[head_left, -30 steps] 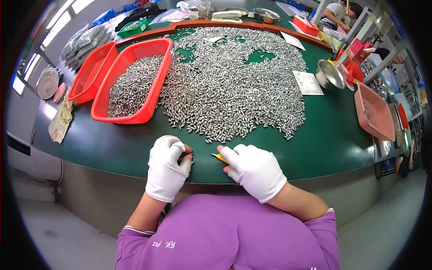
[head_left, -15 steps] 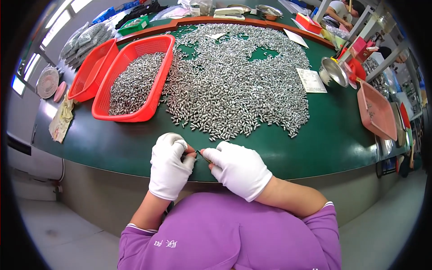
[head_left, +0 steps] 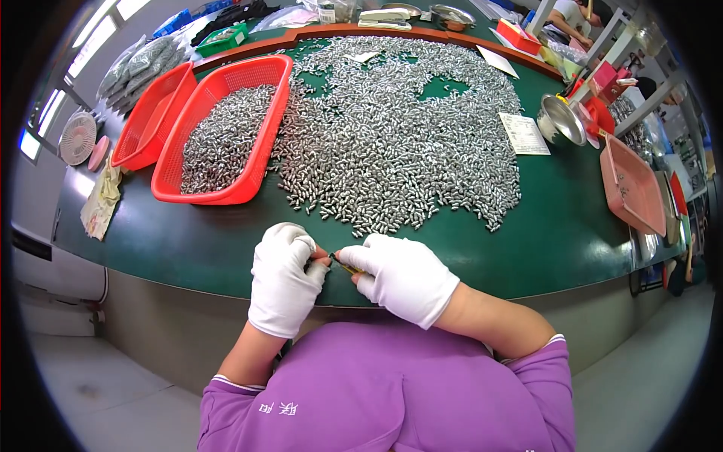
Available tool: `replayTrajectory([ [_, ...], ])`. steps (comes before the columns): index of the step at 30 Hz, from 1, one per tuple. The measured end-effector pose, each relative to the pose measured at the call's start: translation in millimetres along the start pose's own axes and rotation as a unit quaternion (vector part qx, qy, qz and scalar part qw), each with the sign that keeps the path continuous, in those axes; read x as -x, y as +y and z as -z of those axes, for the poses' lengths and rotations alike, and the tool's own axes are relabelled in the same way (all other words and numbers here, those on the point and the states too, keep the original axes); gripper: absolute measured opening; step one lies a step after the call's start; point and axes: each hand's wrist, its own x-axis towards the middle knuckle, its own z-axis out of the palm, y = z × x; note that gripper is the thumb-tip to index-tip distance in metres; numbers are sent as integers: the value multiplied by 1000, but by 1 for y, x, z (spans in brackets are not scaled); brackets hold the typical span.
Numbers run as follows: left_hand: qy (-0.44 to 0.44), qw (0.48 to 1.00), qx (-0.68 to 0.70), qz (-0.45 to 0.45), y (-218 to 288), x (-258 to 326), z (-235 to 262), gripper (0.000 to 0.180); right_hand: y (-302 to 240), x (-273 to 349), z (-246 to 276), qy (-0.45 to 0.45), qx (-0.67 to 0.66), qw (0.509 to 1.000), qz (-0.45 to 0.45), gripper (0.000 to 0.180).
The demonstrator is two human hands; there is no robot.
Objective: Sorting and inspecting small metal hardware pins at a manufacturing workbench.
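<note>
Both my hands wear white gloves and meet at the near edge of the green table (head_left: 572,241). My left hand (head_left: 285,277) pinches a small metal piece at its fingertips. My right hand (head_left: 405,276) grips a thin yellow-handled tool (head_left: 345,265) whose tip touches that piece. Just beyond my hands spreads a wide heap of small silver metal pieces (head_left: 399,143). A red mesh basket (head_left: 260,154) to the left holds more of the same pieces.
A second, empty red basket (head_left: 147,124) lies left of the first. A steel bowl (head_left: 561,120), a paper sheet (head_left: 525,133) and a pink tray (head_left: 631,184) sit at the right. Bags, boxes and another person's arm (head_left: 566,21) are at the far edge.
My right hand has shifted left, closer to my left hand, so the tool tip now meets the piece held there. The view has tilted slightly.
</note>
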Motion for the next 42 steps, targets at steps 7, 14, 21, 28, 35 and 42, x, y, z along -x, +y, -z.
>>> replayTrajectory([
  [7,-21,1000,5,-2,-1,0,1,22,6,-6,5,-39,-15,999,22,25],
  [14,-22,1000,-4,6,-1,3,0,22,-2,3,0,-27,-20,999,-32,28],
  [21,-7,1000,-2,-7,0,-1,1,23,-4,1,3,-29,-31,998,-47,29],
  [28,-19,1000,2,-2,-2,0,1,21,-1,-3,8,-49,-59,996,-43,26],
  [35,-26,1000,1,-4,-3,0,1,20,-2,-11,14,-67,-23,997,-1,20],
  [42,-31,999,-5,-22,0,-2,2,19,1,8,26,3,-18,1000,-24,25],
])
